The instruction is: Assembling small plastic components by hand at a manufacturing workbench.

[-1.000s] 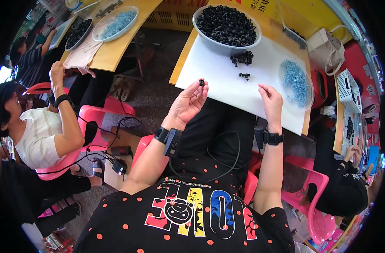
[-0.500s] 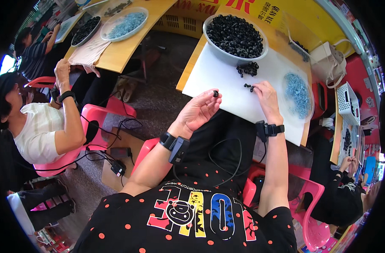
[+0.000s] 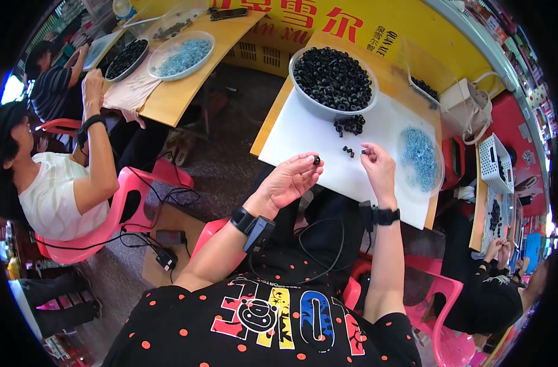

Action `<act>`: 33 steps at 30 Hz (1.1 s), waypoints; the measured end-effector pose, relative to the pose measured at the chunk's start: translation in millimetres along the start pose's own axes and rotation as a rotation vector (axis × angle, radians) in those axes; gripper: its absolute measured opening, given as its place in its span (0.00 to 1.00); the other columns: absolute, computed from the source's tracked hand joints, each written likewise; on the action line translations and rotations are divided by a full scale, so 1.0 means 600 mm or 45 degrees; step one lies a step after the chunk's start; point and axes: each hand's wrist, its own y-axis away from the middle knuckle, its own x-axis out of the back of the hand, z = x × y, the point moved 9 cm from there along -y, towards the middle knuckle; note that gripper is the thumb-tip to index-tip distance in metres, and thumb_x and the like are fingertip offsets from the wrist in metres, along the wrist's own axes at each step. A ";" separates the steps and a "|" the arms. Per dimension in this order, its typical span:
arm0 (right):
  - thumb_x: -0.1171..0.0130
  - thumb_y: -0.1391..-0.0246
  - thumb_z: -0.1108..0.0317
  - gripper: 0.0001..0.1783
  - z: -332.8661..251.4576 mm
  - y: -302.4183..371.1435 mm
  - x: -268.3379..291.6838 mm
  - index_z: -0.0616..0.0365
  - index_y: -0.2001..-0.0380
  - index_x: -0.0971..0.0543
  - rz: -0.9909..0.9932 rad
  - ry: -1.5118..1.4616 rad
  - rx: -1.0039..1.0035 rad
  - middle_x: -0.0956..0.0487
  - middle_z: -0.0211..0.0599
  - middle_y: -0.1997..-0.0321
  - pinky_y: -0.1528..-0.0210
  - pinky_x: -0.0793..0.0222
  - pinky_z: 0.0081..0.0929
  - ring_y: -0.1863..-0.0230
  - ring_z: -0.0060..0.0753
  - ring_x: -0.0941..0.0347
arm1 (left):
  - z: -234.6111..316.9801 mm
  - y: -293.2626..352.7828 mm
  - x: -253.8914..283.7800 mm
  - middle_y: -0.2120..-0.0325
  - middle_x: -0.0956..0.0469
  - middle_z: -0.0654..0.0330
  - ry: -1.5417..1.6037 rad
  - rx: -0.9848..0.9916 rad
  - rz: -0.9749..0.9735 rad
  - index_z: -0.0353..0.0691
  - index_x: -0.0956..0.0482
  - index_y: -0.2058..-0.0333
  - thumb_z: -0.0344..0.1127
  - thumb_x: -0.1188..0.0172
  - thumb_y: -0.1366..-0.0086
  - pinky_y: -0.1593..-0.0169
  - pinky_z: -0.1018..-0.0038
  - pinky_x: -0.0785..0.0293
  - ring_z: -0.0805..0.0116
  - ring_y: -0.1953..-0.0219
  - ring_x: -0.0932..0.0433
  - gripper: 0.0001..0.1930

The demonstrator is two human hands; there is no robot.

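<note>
My left hand is palm up at the near edge of the white board, its thumb and fingertips pinching a small black ring-shaped part. My right hand hovers over the board with thumb and forefinger pinched together. A tiny dark piece shows at those fingertips, its form too small to make out. Just left of them, a few loose black parts lie on the white board. Beyond is a small pile of black parts, below a clear round bowl heaped with more of them.
On the right of the board, a clear shallow dish holds small light-blue pieces. A clear box and a pale handbag stand behind it. At left, a person sits on a pink chair by another table. Cables run between the chairs.
The right fingertips have come slightly away from the loose black parts, with a tiny dark piece in the pinch. My left hand has shifted slightly right. The whole view has tilted, moving the table lower.
</note>
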 end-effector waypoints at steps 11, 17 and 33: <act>0.38 0.49 0.80 0.10 -0.097 0.086 -0.018 0.66 0.61 0.19 -0.093 -1.286 -0.382 0.19 0.32 0.64 0.57 0.29 0.16 0.64 0.18 0.25 | -0.012 -0.002 -0.031 0.61 0.21 0.58 -0.082 0.001 0.051 0.37 0.26 0.54 0.31 0.41 0.35 0.54 0.77 0.22 0.70 0.59 0.21 0.12; 0.35 0.51 0.79 0.11 -0.142 0.085 -0.008 0.64 0.61 0.19 -0.070 -1.060 -0.214 0.19 0.31 0.64 0.62 0.30 0.15 0.67 0.17 0.26 | -0.012 -0.002 -0.035 0.63 0.20 0.59 -0.112 -0.029 0.015 0.37 0.25 0.54 0.30 0.41 0.36 0.56 0.77 0.23 0.72 0.61 0.21 0.12; 0.33 0.55 0.78 0.10 -0.158 0.097 -0.011 0.64 0.65 0.17 0.063 -0.553 -0.096 0.17 0.38 0.68 0.66 0.28 0.18 0.71 0.22 0.24 | -0.022 -0.005 -0.002 0.64 0.20 0.61 -0.237 -0.057 0.105 0.35 0.21 0.55 0.28 0.40 0.36 0.58 0.80 0.24 0.76 0.64 0.22 0.11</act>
